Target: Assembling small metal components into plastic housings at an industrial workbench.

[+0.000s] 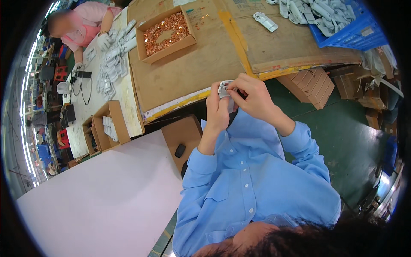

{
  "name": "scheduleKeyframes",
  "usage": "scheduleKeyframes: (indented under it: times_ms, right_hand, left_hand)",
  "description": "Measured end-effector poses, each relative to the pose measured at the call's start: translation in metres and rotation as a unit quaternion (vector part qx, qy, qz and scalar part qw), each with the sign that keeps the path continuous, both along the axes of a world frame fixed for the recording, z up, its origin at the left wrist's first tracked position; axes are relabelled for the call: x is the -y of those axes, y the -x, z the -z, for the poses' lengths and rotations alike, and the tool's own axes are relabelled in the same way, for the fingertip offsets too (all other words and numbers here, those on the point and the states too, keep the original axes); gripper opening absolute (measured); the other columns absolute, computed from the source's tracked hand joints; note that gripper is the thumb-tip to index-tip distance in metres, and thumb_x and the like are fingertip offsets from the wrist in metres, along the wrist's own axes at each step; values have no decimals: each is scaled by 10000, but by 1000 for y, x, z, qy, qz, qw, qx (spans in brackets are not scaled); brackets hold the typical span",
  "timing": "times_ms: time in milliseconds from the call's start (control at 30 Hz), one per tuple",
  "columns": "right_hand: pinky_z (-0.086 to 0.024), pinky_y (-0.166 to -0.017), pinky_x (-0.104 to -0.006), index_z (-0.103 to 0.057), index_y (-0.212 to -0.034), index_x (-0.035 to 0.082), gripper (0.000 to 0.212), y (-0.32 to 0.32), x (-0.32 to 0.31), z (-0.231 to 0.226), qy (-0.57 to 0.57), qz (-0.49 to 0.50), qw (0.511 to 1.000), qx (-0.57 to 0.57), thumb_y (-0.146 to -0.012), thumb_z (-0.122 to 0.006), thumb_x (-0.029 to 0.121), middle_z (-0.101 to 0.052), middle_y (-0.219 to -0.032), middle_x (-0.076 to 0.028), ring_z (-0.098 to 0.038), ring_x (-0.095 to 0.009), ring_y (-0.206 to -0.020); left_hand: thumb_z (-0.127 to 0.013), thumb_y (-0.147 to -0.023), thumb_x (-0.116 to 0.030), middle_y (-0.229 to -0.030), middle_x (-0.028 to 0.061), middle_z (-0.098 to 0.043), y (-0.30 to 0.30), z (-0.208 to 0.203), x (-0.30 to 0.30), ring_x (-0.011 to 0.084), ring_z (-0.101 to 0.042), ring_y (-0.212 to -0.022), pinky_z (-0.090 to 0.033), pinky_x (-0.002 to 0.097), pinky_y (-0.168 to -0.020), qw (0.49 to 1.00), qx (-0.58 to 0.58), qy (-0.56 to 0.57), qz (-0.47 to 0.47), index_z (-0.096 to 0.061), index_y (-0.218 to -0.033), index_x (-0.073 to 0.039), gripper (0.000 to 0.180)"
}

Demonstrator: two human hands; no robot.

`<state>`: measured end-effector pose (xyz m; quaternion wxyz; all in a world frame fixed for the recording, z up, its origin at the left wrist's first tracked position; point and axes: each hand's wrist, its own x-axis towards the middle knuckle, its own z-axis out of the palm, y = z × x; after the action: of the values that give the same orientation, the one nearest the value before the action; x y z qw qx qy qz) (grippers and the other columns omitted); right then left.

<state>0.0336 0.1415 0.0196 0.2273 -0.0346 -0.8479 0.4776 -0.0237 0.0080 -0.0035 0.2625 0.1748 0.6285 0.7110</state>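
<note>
We've got the white plastic part [225, 88] in front of us by the edge of the bench [175, 81], gripped in our left hand [218, 110]. Our right hand [255, 97] has its fingertips bunched against it, but we can't tell if they're pinching something small. Tbh we'd brace firmly with the left, press gently and straight, and work over the bench so nothing hits the floor [327, 132].

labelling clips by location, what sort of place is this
Probably a factory assembly area: a cardboard box of small copper-coloured pieces, a blue crate piled with pale grey parts, and a gloved co-worker at a parts-strewn table.
</note>
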Motion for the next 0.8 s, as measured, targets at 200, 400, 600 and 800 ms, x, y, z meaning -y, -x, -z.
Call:
scheduleKeyframes:
  times_ms: [200, 400, 600, 800]
  right_hand:
    - [-412, -527, -295, -627, -826, 47, 89, 5, 6, 3, -36, 2, 999, -14, -777, -700, 35, -526, -729, -66, -527, -196, -587]
    - [-472, -577, -326, -587, -965, 58, 259, 6, 0, -7, 97, 28, 991, 93, -765, -744, 106, -545, -805, -75, -592, -231, -663]
    - [-483, -609, -328, -559, -962, 45, 256, 3, 9, -15, 6, 2, 995, 101, -792, -720, 148, -569, -829, -85, -604, -240, -704]
    - [-481, -596, -299, -584, -948, 19, 205, -3, 14, -19, 13, 4, 999, 41, -790, -704, 70, -602, -794, -97, -591, -197, -642]
  left_hand:
    - [-386, -851, -90, -799, 95, -623, -1, -2, 4, 136, -591, -618, -489, 272, -566, 999, -35, -4, 7, -503, -1084, 15, 281]
    - [-374, -891, -147, -850, 100, -631, -2, -2, 11, 137, -621, -639, -525, 259, -579, 999, -36, 16, 15, -500, -1123, 9, 306]
    - [-372, -952, -132, -804, 94, -633, -1, -5, 15, 126, -612, -605, -509, 251, -553, 999, -30, 15, 7, -526, -1097, 17, 259]
    - [-360, -988, -112, -755, 80, -630, -4, -8, 18, 113, -602, -583, -490, 252, -530, 1000, -1, -19, 9, -526, -1046, 15, 217]
